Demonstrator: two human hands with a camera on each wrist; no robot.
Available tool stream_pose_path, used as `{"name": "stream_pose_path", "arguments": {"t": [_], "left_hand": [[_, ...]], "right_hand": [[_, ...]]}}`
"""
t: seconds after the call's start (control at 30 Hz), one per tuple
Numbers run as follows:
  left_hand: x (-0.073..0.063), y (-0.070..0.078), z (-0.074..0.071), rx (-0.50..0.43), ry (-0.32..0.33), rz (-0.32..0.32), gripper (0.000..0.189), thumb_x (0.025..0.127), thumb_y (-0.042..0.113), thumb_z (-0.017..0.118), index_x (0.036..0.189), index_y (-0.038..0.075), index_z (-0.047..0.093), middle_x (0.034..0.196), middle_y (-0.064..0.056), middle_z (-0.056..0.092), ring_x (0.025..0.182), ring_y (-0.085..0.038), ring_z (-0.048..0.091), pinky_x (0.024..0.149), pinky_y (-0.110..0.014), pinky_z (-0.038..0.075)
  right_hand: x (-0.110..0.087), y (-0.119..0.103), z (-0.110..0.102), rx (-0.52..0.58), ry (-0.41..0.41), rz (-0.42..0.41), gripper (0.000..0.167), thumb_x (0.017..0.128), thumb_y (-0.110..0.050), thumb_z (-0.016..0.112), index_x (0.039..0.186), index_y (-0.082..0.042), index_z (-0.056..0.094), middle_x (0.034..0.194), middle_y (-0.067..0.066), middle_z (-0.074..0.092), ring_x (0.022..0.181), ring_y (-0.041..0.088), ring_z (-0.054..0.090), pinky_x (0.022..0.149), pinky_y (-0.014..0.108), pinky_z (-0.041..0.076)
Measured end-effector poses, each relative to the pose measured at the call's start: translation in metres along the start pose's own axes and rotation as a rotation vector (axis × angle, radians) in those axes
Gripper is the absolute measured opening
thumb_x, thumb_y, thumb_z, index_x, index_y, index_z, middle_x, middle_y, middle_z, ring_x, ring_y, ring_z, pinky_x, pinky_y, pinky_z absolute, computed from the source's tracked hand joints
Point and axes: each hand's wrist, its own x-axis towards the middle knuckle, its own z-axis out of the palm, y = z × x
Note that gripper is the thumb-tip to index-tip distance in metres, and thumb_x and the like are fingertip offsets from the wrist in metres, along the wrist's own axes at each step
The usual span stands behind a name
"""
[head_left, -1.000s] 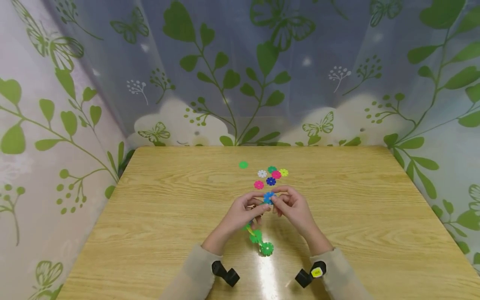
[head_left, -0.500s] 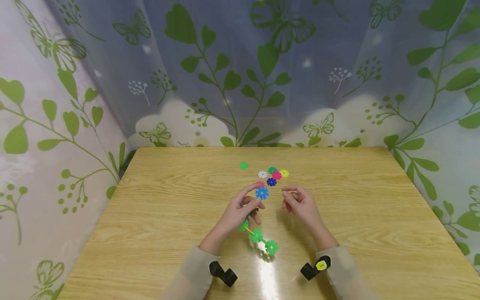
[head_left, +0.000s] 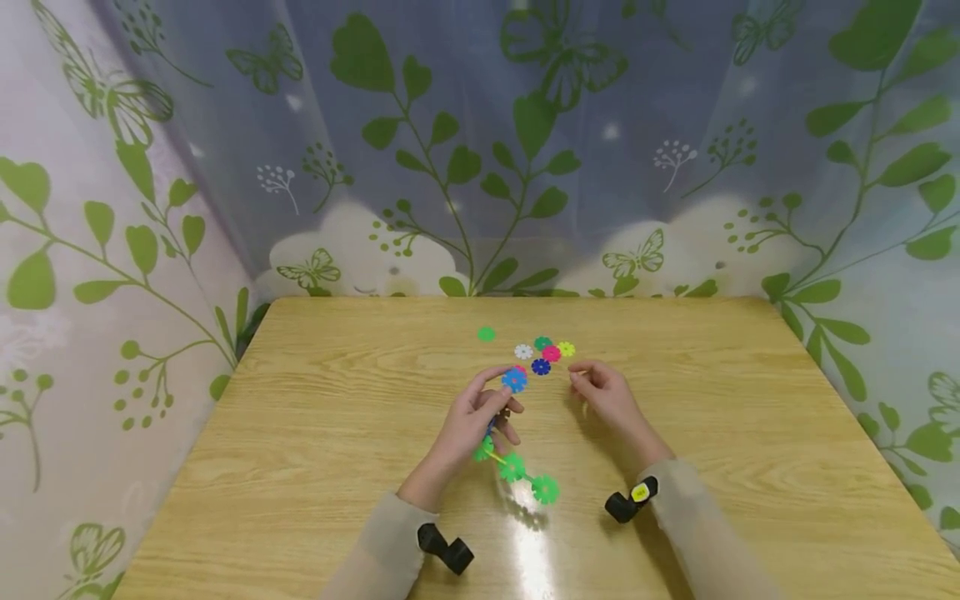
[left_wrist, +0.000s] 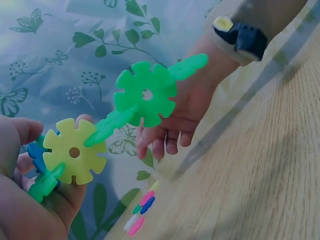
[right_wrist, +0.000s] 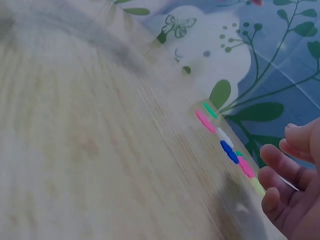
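Note:
My left hand [head_left: 463,425] holds a chain of slotted plastic flower discs joined edge to edge. A light blue disc [head_left: 514,381] stands at its upper end, at the thumb and forefinger. Below the palm the chain runs toward me and right, ending in a green disc [head_left: 545,489]. The left wrist view shows a yellow disc [left_wrist: 75,159] near the palm and a larger-looking green disc [left_wrist: 131,92] beyond it. Part of the chain is hidden behind the fingers. My right hand [head_left: 609,400] holds nothing; its fingers are loosely bent above the table, right of the loose discs.
Loose flower discs lie toward the back of the wooden table [head_left: 337,433]: white [head_left: 523,352], dark blue [head_left: 541,367], pink [head_left: 551,354], teal [head_left: 543,342] and yellow [head_left: 567,349]. Another pink one is partly covered by the held blue disc. A green disc [head_left: 486,334] lies farther left.
My right hand has let go of the light blue disc and moved right and slightly forward. The left hand has shifted a little left with the chain, whose lower end swings out rightward.

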Motion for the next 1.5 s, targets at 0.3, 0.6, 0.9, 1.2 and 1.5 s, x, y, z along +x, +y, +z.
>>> {"name": "stream_pose_path", "arguments": {"t": [0.3, 0.6, 0.9, 1.2, 1.5], "left_hand": [[0.0, -0.002, -0.002, -0.034, 0.057, -0.004, 0.038, 0.1, 0.02, 0.045, 0.138, 0.016, 0.039, 0.091, -0.007, 0.064, 0.062, -0.018, 0.061, 0.044, -0.026, 0.052], [0.004, -0.003, -0.003, -0.063, 0.089, 0.019, 0.038, 0.1, 0.02, 0.046, 0.137, 0.016, 0.041, 0.096, -0.02, 0.062, 0.061, -0.018, 0.06, 0.043, -0.026, 0.051], [0.002, 0.001, -0.002, -0.06, 0.121, 0.003, 0.038, 0.1, 0.017, 0.044, 0.138, 0.016, 0.04, 0.092, -0.014, 0.063, 0.061, -0.019, 0.059, 0.043, -0.023, 0.05], [0.008, -0.015, -0.007, -0.077, 0.136, 0.008, 0.039, 0.1, 0.02, 0.045, 0.138, 0.017, 0.039, 0.094, -0.016, 0.063, 0.06, -0.018, 0.059, 0.042, -0.023, 0.05], [0.011, -0.023, -0.01, -0.057, 0.166, 0.043, 0.036, 0.098, 0.024, 0.049, 0.134, 0.023, 0.045, 0.096, -0.023, 0.061, 0.059, -0.018, 0.059, 0.041, -0.026, 0.05]], "right_hand": [[0.033, 0.005, -0.008, -0.207, 0.042, 0.065, 0.028, 0.094, -0.014, 0.056, 0.115, 0.004, 0.056, 0.097, 0.018, 0.057, 0.077, 0.024, 0.054, 0.051, 0.025, 0.048], [0.057, 0.009, -0.007, -0.4, 0.046, 0.124, 0.033, 0.093, -0.014, 0.056, 0.12, 0.004, 0.053, 0.108, 0.021, 0.056, 0.091, 0.03, 0.055, 0.073, 0.038, 0.052], [0.072, 0.013, -0.001, -0.575, -0.089, 0.069, 0.048, 0.091, -0.013, 0.053, 0.136, 0.001, 0.043, 0.112, 0.027, 0.044, 0.083, 0.028, 0.048, 0.065, 0.036, 0.047], [0.071, 0.012, 0.005, -0.68, -0.076, 0.143, 0.043, 0.094, -0.019, 0.048, 0.134, -0.004, 0.047, 0.117, 0.026, 0.039, 0.085, 0.03, 0.05, 0.069, 0.042, 0.049], [0.072, 0.008, 0.006, -0.681, -0.092, 0.188, 0.033, 0.09, -0.018, 0.059, 0.114, 0.0, 0.046, 0.111, 0.023, 0.036, 0.079, 0.029, 0.049, 0.063, 0.036, 0.046]]}}
